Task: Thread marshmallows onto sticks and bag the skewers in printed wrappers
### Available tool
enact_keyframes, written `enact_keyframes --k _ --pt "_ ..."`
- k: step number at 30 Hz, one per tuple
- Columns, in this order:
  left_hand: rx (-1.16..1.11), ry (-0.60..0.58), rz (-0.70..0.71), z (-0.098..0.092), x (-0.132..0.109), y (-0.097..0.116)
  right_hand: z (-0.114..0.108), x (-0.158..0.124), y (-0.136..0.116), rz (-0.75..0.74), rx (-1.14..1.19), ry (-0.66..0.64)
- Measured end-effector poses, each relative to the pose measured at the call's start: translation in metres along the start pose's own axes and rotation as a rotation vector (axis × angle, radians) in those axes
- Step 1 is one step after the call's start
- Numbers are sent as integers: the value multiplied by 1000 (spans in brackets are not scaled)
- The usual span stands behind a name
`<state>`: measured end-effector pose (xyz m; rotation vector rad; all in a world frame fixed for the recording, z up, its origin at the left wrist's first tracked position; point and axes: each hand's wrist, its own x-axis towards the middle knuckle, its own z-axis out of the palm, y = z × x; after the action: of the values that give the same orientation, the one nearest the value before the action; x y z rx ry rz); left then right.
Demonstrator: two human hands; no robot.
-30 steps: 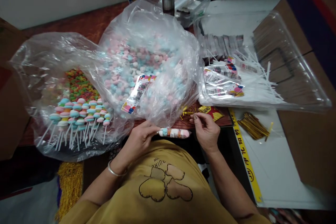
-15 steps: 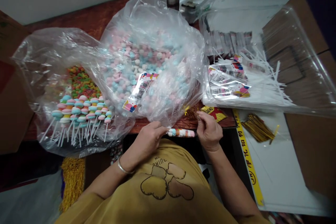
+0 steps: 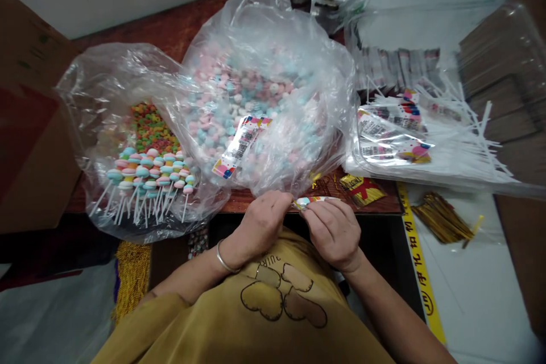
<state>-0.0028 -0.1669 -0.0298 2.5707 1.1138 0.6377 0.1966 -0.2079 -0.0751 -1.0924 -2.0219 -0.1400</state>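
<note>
My left hand (image 3: 263, 220) and my right hand (image 3: 333, 231) meet at the table's front edge, both closed on a wrapped candy stick (image 3: 313, 201) of pink, white and blue pieces. A thin gold twist tie seems pinched at the stick's left end between my fingertips. Just beyond my hands sits a big clear bag of pink, blue and white marshmallow pieces (image 3: 256, 96) with a barcode label (image 3: 241, 145) on it. Left of it, another clear bag holds finished candy sticks (image 3: 149, 182) and small coloured candies (image 3: 151, 128).
A clear tray (image 3: 482, 176) on the right holds printed sleeves (image 3: 390, 136) and white sticks (image 3: 464, 125). Gold twist ties (image 3: 441, 217) lie on a white sheet; a red-and-yellow packet (image 3: 362, 189) lies near my right hand. A cardboard box (image 3: 29, 125) stands at left.
My right hand moved left from the table edge to meet my left hand over the candy stick. The camera view shifted left, so the bags and tray sit further right in the picture.
</note>
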Motion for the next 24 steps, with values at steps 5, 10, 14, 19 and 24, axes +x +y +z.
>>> enact_keyframes --k 5,10,14,19,24 --pt "-17 62 -37 0 0 -1 4 -6 -6 69 -27 59" --pt "-251 115 -227 -3 8 2 8 -3 -12 148 -139 66" --pt "-849 118 -623 2 16 3 18 6 -14 202 -88 131" --pt "-1494 87 -918 14 24 3 26 18 -21 694 317 114" --pt "-1504 130 -922 18 23 0 19 27 -23 1021 822 -24"
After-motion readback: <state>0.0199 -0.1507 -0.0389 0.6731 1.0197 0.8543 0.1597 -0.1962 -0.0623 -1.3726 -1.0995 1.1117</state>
